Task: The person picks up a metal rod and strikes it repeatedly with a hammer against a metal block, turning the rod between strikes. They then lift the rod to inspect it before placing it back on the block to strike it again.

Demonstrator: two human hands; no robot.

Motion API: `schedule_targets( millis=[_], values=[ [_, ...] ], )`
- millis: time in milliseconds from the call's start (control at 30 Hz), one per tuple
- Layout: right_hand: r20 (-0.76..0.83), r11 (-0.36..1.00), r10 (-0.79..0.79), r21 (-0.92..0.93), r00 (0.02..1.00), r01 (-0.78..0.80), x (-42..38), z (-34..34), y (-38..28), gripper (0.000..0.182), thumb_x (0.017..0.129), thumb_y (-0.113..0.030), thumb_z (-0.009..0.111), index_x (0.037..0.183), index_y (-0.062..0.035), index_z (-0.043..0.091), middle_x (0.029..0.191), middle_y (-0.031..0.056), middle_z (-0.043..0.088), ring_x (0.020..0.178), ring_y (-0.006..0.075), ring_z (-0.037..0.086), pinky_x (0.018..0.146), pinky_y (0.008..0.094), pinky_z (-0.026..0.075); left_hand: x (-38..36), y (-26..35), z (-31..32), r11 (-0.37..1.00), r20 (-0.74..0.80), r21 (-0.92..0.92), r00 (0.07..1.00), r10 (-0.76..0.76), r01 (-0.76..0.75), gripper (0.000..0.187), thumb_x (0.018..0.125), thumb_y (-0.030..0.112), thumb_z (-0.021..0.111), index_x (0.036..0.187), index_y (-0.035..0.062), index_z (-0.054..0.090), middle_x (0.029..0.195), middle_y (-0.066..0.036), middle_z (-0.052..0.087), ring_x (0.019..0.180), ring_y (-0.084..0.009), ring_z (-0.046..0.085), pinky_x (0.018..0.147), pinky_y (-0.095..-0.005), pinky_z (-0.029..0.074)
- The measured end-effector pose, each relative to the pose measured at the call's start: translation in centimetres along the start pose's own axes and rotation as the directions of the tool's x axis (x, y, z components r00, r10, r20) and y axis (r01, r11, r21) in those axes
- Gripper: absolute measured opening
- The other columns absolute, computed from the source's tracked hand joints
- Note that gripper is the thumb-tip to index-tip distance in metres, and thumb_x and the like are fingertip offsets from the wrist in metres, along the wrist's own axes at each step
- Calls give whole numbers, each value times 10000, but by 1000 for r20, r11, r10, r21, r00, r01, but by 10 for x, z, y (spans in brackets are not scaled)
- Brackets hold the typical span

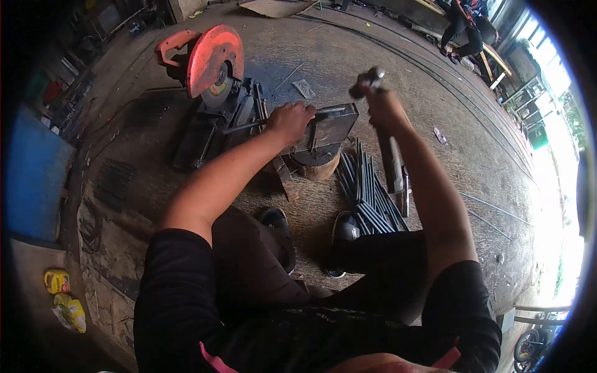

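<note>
My left hand (291, 123) is closed around a thin metal rod (245, 127), which runs out on both sides of the fist. The rod's far end rests at the top of a dark steel block (336, 127), mounted on a round wooden stump (317, 166). My right hand (387, 109) grips a hammer (373, 74), raised to the right of the block with its head uppermost and slightly blurred. A pile of cut metal rods (367, 193) lies on the floor beside the stump, below my right hand.
A red cut-off saw (214, 59) stands left of the block. Long rods (429, 71) stretch across the floor at the back right. A seated person (466, 31) is at the far right. Yellow packages (65, 298) lie at the lower left, near a blue panel (34, 174).
</note>
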State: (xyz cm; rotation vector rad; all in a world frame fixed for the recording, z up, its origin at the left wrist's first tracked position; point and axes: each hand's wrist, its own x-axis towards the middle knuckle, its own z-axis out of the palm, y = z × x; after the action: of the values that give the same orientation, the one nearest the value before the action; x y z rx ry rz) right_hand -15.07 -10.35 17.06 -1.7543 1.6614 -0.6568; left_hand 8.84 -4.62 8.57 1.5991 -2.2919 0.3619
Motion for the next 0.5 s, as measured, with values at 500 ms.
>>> schedule_targets(
  millis=[500],
  values=[
    [-172, 950, -178, -287, 969, 124, -14, 45, 23, 570, 914, -505, 503, 1060, 28, 643, 847, 234, 677, 766, 378, 684, 700, 412, 541, 2, -3, 9, 995, 81, -96, 996, -31, 38, 204, 919, 254, 511, 1078, 135, 561, 928, -144, 623, 844, -360, 647, 688, -474, 520]
  ],
)
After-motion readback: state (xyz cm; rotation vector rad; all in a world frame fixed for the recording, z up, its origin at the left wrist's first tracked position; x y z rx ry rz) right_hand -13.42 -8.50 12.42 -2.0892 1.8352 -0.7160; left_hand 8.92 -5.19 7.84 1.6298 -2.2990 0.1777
